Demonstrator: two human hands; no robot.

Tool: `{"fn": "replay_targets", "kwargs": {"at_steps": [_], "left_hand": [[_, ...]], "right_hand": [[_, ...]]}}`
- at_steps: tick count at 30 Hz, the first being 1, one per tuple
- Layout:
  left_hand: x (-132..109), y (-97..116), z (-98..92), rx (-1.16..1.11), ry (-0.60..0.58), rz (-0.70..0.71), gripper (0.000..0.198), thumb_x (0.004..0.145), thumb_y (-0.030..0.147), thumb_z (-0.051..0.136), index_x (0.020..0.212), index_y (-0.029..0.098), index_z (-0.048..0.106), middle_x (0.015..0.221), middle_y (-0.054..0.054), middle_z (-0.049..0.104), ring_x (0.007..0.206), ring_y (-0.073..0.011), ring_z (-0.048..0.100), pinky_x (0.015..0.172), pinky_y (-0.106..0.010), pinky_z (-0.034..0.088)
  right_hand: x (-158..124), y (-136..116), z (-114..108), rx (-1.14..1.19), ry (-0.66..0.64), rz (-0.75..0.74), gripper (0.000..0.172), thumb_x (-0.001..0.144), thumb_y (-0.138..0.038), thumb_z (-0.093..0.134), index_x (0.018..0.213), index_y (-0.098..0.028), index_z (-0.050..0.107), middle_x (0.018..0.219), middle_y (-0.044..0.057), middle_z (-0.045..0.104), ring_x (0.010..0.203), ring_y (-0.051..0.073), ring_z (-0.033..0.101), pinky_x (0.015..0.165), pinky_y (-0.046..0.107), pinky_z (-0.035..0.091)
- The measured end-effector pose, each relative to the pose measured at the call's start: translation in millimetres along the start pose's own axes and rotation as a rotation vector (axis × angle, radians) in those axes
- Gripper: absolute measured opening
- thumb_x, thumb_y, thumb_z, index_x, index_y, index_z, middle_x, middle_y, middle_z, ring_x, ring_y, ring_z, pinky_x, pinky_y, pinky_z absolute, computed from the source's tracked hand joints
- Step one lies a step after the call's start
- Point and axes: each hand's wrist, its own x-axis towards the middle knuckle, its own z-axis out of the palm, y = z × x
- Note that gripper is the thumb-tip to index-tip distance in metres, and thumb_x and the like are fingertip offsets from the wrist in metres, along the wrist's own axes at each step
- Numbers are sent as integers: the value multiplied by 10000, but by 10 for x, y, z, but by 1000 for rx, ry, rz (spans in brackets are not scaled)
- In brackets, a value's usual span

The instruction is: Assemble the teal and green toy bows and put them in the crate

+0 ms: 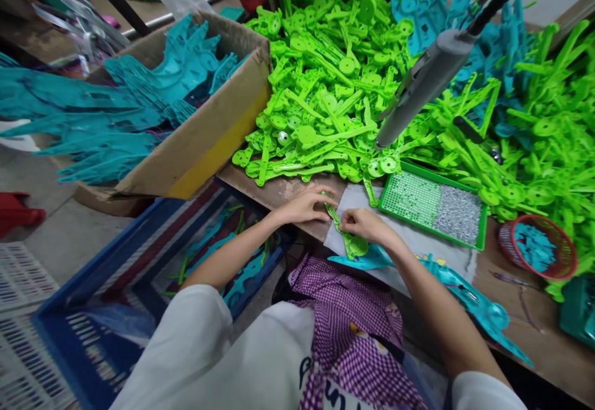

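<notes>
A bright green long plastic part (341,227) with a round end lies on a grey cloth (385,202) at the table edge. My left hand (309,204) has its thumb and fingers around the part's far end. Pinched together, the fingers of my right hand (365,222) are close over the middle of the part; whatever is between them is too small to make out. A long teal plastic part (465,289) lies under my right forearm along the table edge. Beyond the cloth sits a green tray (481,230) with small metal pieces at its right side.
A big heap of green parts (320,87) covers the table's back. A grey electric screwdriver (425,84) hangs above it. Left stands a cardboard box (223,112) of teal parts, above a blue crate (97,292). A red basket (569,252) holds small teal pieces.
</notes>
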Motion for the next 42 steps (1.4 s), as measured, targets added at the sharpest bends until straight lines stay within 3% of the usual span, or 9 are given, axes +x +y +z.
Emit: {"fn": "replay_targets", "kwargs": {"at_steps": [4,8,13,16,26,33,42], "left_hand": [[71,20,3,74,-67,-16,222,740,328,755,948,251,737,1089,-47,676,1095,-241,523,1014,-403,282],[178,-37,-77,47,-157,42,217,739,327,756,945,261,744,1086,-45,670,1035,-212,565,965,-353,324],[208,-63,-164,-37,-175,55,233,751,315,742,976,257,743,1078,-59,670,1010,-204,595,941,-326,374],[202,-74,-184,-79,-170,62,238,748,317,742,976,250,745,1061,-66,675,999,-202,605,921,-316,403],[202,-89,-197,-93,-178,65,215,787,329,703,966,221,751,1053,-87,680,982,-195,616,908,-299,416],[197,-139,-167,-58,-153,75,192,838,302,644,981,216,740,1004,-76,673,947,-178,616,861,-270,432],[271,-135,-193,-20,-213,75,139,829,209,636,919,176,736,914,-58,635,863,-163,597,797,-250,431]], "right_hand": [[20,6,-24,20,-34,-3,159,779,-342,601,792,-195,660,733,11,672,660,120,565,574,220,325],[16,0,-26,10,-33,16,164,779,-355,602,811,-200,645,754,10,666,677,126,566,579,224,318],[-50,61,61,19,67,-92,406,812,-309,577,1202,-234,495,869,5,656,748,150,577,635,232,343],[-96,76,97,-30,98,-214,463,861,-270,521,1312,-284,420,1046,35,628,852,169,589,710,249,372],[-125,5,80,-157,70,-223,422,905,-271,482,1324,-330,475,1211,55,576,996,211,607,776,273,399],[-134,26,96,-243,63,-233,447,934,-309,421,1376,-373,411,1243,62,561,949,211,629,743,279,409],[-225,-72,77,-233,68,-182,441,937,-296,381,1375,-338,415,1280,57,596,1027,245,626,809,328,427]]}}
